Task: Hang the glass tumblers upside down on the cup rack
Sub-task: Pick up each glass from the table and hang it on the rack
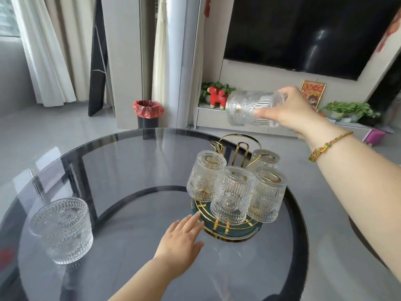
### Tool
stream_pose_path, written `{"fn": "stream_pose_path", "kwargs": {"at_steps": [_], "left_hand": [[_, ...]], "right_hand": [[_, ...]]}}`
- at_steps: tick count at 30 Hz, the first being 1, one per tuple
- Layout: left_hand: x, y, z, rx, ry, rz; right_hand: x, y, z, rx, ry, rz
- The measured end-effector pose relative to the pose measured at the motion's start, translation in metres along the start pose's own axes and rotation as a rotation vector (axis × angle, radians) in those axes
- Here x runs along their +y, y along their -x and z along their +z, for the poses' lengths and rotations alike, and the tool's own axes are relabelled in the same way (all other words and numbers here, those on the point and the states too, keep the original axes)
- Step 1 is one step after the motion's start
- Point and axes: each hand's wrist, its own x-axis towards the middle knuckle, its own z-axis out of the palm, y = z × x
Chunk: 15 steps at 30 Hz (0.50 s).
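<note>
A gold wire cup rack (238, 146) on a round green base (236, 232) stands on the glass table, right of centre. Several ribbed glass tumblers (232, 194) hang upside down on its prongs. My right hand (290, 109) holds another tumbler (249, 108) on its side in the air, above and behind the rack, mouth facing left. My left hand (182, 242) lies flat on the table with fingers spread, fingertips touching the base's front left edge. One more tumbler (61, 230) stands upright near the table's left edge.
The round smoked-glass table (121, 170) has a dark rim. Behind it are a black bin with a red liner (148, 114), a TV (303, 31) on the wall, a red toy animal (217, 97) and plants (349, 108) on a low shelf.
</note>
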Motion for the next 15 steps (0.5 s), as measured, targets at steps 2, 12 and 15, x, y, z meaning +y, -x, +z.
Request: {"fn": "stream_pose_path", "kwargs": {"at_steps": [2, 12, 15], "left_hand": [[-0.004, 0.000, 0.004, -0.019, -0.006, -0.017], [-0.008, 0.001, 0.008, 0.011, 0.000, 0.014], [-0.010, 0.002, 0.008, 0.031, 0.012, 0.018]], "right_hand": [[0.002, -0.009, 0.002, -0.004, 0.066, 0.002], [0.026, -0.037, 0.021, -0.136, 0.153, 0.044], [0.033, -0.040, 0.031, -0.194, 0.164, 0.049]]}}
